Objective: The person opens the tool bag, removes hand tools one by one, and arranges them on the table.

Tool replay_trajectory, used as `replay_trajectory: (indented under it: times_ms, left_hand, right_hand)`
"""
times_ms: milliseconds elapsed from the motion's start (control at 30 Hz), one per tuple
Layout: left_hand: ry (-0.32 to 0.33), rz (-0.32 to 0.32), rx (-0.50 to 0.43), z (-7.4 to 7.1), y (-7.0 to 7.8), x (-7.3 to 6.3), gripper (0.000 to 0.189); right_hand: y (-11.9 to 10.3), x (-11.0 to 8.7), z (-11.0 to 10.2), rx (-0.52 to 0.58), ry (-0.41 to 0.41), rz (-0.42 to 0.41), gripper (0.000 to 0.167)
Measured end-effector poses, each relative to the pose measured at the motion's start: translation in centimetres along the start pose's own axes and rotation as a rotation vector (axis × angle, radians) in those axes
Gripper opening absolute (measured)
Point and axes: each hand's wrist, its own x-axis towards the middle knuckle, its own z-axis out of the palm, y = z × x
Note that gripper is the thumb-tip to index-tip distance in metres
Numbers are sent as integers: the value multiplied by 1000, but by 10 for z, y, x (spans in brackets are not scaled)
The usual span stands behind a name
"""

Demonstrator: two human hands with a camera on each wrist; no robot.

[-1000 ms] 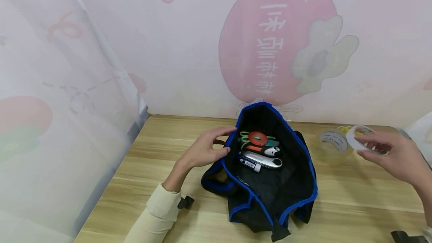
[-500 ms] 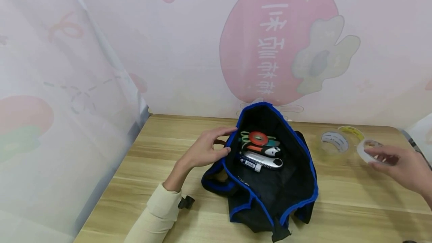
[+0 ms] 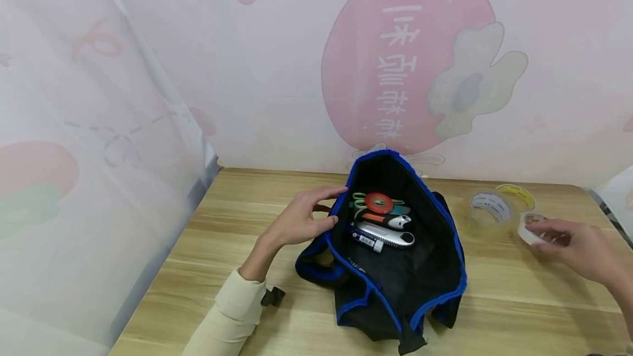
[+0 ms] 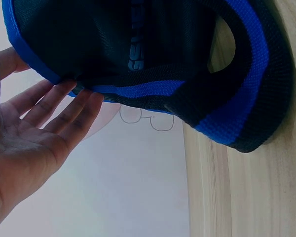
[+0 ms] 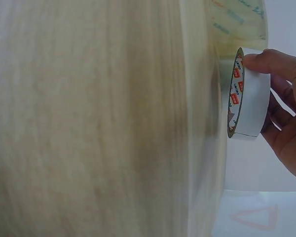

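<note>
A black tool bag (image 3: 420, 268) with blue trim stands with its mouth spread on the wooden table. My left hand (image 3: 301, 216) holds the bag's left rim between thumb and fingers; in the left wrist view its fingertips (image 4: 91, 98) lie at the blue edging. Inside the bag are a silver utility knife (image 3: 383, 234), an orange-and-black handled tool (image 3: 383, 218), a red tape roll (image 3: 378, 202) and green-handled scissors (image 3: 358, 200). At the right, my right hand (image 3: 576, 246) grips a white tape roll (image 5: 254, 94) by its rim, thumb and fingers around it, close over the table.
A clear tape roll (image 3: 489, 207) and a yellow-cored tape roll (image 3: 518, 195) lie at the table's back right, just beyond the right hand. A printed cloth backdrop (image 3: 277, 70) rises behind the table's back edge. A webbing strap (image 4: 251, 98) loops off the bag's side.
The right hand has drawn the white tape roll away from the other rolls, first rightward and down, then slightly back left and lower. The left hand and bag have stayed put.
</note>
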Motion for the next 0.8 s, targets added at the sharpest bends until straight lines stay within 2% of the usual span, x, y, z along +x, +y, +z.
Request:
replay_trajectory:
  times_ms: [233, 567, 800]
  left_hand:
    - [-3, 0, 5, 0, 2, -1, 61]
    - [-4, -3, 6, 0, 1, -1, 61]
    - [-3, 4, 9, 0, 1, 0, 61]
  right_hand:
    - [5, 2, 4, -2, -35, 16, 38]
    - [4, 7, 14, 11, -37, -60, 37]
    - [2, 6, 13, 24, -29, -55, 38]
